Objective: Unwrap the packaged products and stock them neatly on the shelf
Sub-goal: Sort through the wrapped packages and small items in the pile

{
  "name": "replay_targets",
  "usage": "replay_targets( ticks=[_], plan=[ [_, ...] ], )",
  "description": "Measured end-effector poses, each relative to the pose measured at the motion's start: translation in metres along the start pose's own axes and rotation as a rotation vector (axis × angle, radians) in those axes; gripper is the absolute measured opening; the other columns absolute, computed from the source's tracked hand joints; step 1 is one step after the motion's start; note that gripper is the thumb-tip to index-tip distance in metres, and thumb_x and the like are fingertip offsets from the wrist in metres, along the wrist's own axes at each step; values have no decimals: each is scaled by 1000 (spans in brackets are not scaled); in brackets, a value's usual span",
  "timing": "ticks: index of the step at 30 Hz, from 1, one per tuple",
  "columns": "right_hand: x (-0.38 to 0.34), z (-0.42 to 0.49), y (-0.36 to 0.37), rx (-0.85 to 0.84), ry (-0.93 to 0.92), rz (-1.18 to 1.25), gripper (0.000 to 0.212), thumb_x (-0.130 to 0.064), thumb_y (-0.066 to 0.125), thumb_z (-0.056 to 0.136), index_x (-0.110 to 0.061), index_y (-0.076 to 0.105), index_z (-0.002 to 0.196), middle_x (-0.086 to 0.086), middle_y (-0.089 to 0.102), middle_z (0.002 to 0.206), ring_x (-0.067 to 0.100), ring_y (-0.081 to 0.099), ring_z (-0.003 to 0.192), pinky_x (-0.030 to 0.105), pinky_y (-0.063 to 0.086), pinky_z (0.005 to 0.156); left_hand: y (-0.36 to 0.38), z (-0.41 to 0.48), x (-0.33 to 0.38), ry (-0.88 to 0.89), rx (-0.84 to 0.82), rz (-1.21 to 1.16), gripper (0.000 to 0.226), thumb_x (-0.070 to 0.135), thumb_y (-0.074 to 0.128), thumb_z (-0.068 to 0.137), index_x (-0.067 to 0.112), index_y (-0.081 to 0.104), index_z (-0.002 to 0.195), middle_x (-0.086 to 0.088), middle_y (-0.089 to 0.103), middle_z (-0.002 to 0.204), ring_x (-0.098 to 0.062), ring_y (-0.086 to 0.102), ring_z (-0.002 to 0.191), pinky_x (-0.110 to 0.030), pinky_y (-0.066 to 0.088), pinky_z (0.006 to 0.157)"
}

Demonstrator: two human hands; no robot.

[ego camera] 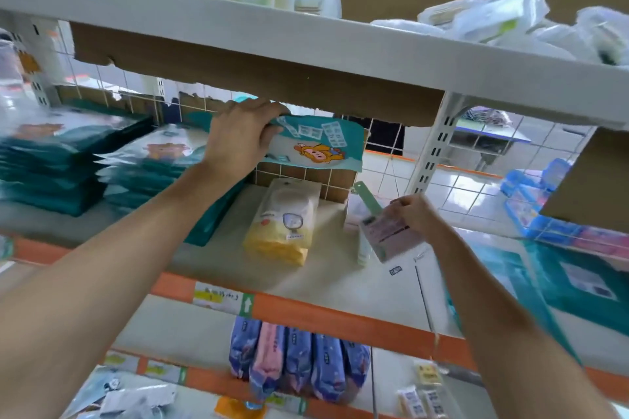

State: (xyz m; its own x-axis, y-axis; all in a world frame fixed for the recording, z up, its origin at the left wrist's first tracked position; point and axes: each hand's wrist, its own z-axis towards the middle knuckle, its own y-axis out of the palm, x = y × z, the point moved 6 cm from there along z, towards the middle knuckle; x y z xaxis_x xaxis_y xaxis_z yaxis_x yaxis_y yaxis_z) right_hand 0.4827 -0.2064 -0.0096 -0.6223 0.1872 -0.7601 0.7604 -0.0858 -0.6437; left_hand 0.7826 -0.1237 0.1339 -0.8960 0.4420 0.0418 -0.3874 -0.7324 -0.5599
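**Now, a teal pack held up at the back of the shelf**

Head view. The left grip (238, 136), a bare hand, has its fingers curled over the top left edge of a teal pack (320, 143) printed with a cartoon monkey. The pack hangs clear of the shelf (340, 279), close in front of the wire grid (384, 160) and just under the torn cardboard (255, 78) that lines the upper shelf. Its long axis runs left to right and dips a little toward the right. Its printed face is turned to the camera.

The right grip (417, 214) is closed round a small pinkish pack (391, 231), low over the right part of the shelf and well apart from the teal one. A yellow pack (282, 228) lies on the shelf below the teal pack. Stacks of teal packs (153, 163) lie flat to the left.

The step in hand looks like stocking the teal pack. Held by one edge, it will likely sag, so it should be tipped flat before it goes down. Its long axis should match the stacks beside it and its edges should be squared to the pile. It needs to stay clear of the cardboard above and the yellow pack beneath. Whether any outer wrap remains on it cannot be told.
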Motion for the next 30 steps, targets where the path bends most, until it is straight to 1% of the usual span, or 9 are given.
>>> replay_targets(
  ticks=[3,6,8,11,13,17,20,24,30],
  plan=[
    [7,21,9,6,84,125,15,-16,60,91,-2,64,96,10,62,81,16,57,61,27,48,53,12,6,-6,13,10,5,24,12,55,85,7,68,104,-15,69,91,-37,63,77,-44,50,71],
    [7,37,18,32,110,217,9,-15,66,87,-7,67,87,13,66,89,17,57,61,37,54,71,20,10,-12,-6,0,-1,29,16,50,85,9,69,106,-13,70,92,-35,63,78,-43,50,72],
    [4,46,23,43,99,213,17,-16,66,87,-5,66,99,15,66,103,19,58,69,36,53,77,23,13,-17,-18,1,-7,29,16,49,85,9,69,105,-14,70,92,-35,63,79,-44,49,74],
    [0,56,29,46,67,152,42,-18,66,87,-6,56,125,15,63,115,21,59,84,32,51,76,27,17,-24,-17,10,-7,26,13,52,84,7,68,104,-14,70,91,-36,63,78,-45,49,73],
    [0,60,33,54,50,92,39,-18,66,86,-6,58,123,15,65,111,23,61,86,35,54,79,31,19,-29,-29,9,-9,25,11,54,84,6,68,104,-15,70,93,-37,63,79,-45,49,73],
    [-6,60,35,95,-17,-69,32,-17,66,85,-9,62,115,12,66,109,19,61,81,29,52,65,35,20,-32,-23,7,-4,24,12,55,83,6,68,101,-14,70,91,-36,64,78,-45,49,71],
    [-9,59,40,72,-71,-187,37,-15,71,81,-9,61,116,13,65,115,24,62,99,37,52,86,37,21,-32,-18,-1,-19,25,13,54,83,6,68,101,-14,70,90,-35,65,78,-45,49,74],
    [-24,48,37,94,-161,-279,47,-19,67,85,-12,53,129,11,59,126,23,57,113,34,45,92,37,21,-33,-9,2,-42,22,11,56,84,6,68,102,-14,70,90,-35,64,79,-47,49,75],
    [-47,20,36,73,-269,-409,58,-25,66,87,-18,42,139,9,48,141,27,49,124,42,42,100,36,27,-33,62,-30,-95,20,8,60,85,8,68,104,-13,69,93,-33,64,83,-46,48,79]
  ],
)
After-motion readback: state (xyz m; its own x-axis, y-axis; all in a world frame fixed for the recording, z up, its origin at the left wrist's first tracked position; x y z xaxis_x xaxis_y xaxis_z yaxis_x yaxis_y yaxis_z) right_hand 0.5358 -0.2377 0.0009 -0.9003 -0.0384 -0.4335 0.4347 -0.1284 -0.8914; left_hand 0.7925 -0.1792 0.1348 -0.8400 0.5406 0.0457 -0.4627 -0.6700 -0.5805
